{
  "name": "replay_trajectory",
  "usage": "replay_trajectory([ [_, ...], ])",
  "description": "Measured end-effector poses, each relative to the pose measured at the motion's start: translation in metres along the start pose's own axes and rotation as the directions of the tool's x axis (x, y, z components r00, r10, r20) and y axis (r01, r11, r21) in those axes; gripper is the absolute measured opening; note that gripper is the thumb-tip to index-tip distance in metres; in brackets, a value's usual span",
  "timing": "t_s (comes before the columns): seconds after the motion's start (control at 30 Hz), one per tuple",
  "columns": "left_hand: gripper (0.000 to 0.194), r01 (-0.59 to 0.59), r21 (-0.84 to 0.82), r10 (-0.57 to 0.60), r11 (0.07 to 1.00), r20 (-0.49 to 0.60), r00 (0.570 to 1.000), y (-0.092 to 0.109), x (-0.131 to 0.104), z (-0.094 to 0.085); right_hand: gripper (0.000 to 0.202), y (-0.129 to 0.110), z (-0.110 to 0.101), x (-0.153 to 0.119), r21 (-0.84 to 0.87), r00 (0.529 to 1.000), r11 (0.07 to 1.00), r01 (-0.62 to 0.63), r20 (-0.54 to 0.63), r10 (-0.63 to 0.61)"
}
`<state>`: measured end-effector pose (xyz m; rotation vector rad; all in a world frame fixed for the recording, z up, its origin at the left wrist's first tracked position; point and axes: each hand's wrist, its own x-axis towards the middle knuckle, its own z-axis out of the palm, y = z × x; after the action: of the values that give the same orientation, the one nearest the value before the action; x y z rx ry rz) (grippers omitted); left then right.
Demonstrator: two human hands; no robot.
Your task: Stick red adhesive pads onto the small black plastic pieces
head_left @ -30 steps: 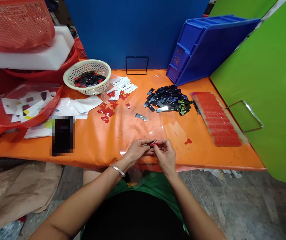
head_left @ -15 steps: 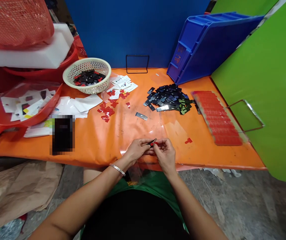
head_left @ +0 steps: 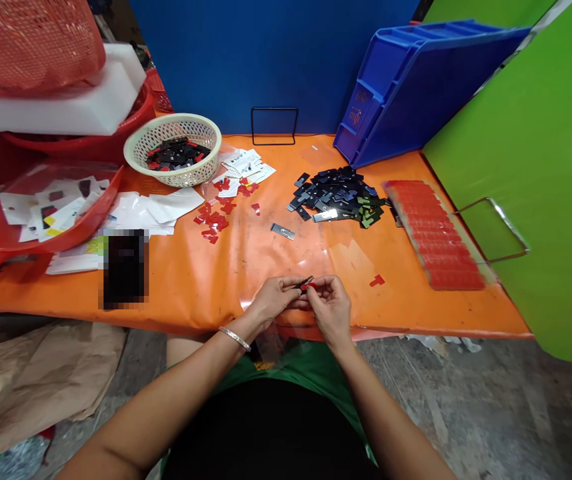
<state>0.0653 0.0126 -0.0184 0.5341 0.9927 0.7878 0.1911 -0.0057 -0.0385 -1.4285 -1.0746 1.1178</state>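
Near the front edge of the orange table, my left hand (head_left: 275, 298) pinches a small dark flat piece (head_left: 304, 284). My right hand (head_left: 331, 309) holds a small red piece (head_left: 311, 287) against it, fingertips together. The hands nearly touch. Beyond them lies a single silver-grey clip (head_left: 283, 231). A heap of dark flat pieces (head_left: 339, 193) is behind and to the right, and loose red pieces (head_left: 213, 219) are scattered to the left. One red piece (head_left: 377, 281) lies right of my right hand.
A cream basket (head_left: 133, 159) holds dark and red pieces. A red sheet of strips (head_left: 433, 233) lies at right, a blue crate (head_left: 416, 93) stands behind it. At left are a red scoop (head_left: 106, 210) with papers and a pixelated dark object (head_left: 125, 269). Orange table (head_left: 181, 293).
The view has shifted very slightly. Both hands keep the same place and grip.
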Motion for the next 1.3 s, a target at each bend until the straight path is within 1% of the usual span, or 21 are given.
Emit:
replay_trajectory([
  [0.17,0.022,-0.011,-0.034,0.012,0.999,0.013,1.000,-0.002,0.001,0.000,0.017,-0.001,0.000,0.001,-0.027,0.999,0.999,0.033,-0.001,-0.033],
  [0.23,0.018,-0.021,-0.042,0.021,0.999,0.001,1.000,-0.003,0.001,0.002,0.016,0.001,-0.001,0.001,-0.044,0.999,0.998,0.050,-0.003,-0.050],
  [0.37,0.015,-0.050,-0.032,0.046,0.998,-0.107,0.993,-0.004,0.000,0.009,0.015,0.006,0.000,-0.003,-0.095,0.996,0.992,0.083,-0.008,-0.084],
  [0.47,0.015,-0.060,-0.034,0.053,0.998,-0.159,0.986,-0.004,-0.001,0.013,0.014,0.006,0.001,-0.009,-0.181,0.987,0.972,0.150,-0.024,-0.157],
  [0.53,0.015,-0.066,-0.044,0.059,0.997,-0.155,0.986,-0.004,-0.002,0.014,0.014,0.003,0.000,-0.011,-0.259,0.973,0.943,0.210,-0.044,-0.228],
  [0.6,0.015,-0.066,-0.040,0.059,0.997,-0.139,0.988,-0.005,-0.003,0.013,0.013,-0.002,-0.002,-0.010,-0.327,0.960,0.915,0.238,-0.064,-0.272],
  [0.67,0.015,-0.062,-0.023,0.058,0.998,-0.123,0.991,-0.005,-0.002,0.012,0.013,-0.007,-0.004,-0.006,-0.342,0.969,0.917,0.206,-0.058,-0.240],
  [0.77,0.015,-0.067,-0.008,0.066,0.998,-0.110,0.992,-0.005,-0.001,0.011,0.012,-0.011,-0.005,0.000,-0.296,0.992,0.949,0.110,-0.022,-0.122],
  [0.83,0.014,-0.072,-0.010,0.070,0.997,-0.101,0.992,-0.005,-0.001,0.010,0.013,-0.013,-0.005,0.002,-0.275,0.997,0.959,0.073,-0.017,-0.081],
  [1.03,0.014,-0.082,-0.044,0.078,0.996,-0.081,0.994,-0.006,-0.002,0.010,0.013,-0.017,-0.003,0.004,-0.290,0.998,0.956,0.049,-0.030,-0.060],
  [1.17,0.016,-0.085,-0.050,0.081,0.995,-0.088,0.993,-0.006,-0.001,0.010,0.012,-0.017,-0.002,0.006,-0.320,0.996,0.946,0.058,-0.045,-0.076],
  [1.3,0.014,-0.097,-0.054,0.091,0.994,-0.101,0.991,-0.006,-0.002,0.010,0.011,-0.016,-0.001,0.008,-0.344,0.996,0.938,0.048,-0.055,-0.071],
])
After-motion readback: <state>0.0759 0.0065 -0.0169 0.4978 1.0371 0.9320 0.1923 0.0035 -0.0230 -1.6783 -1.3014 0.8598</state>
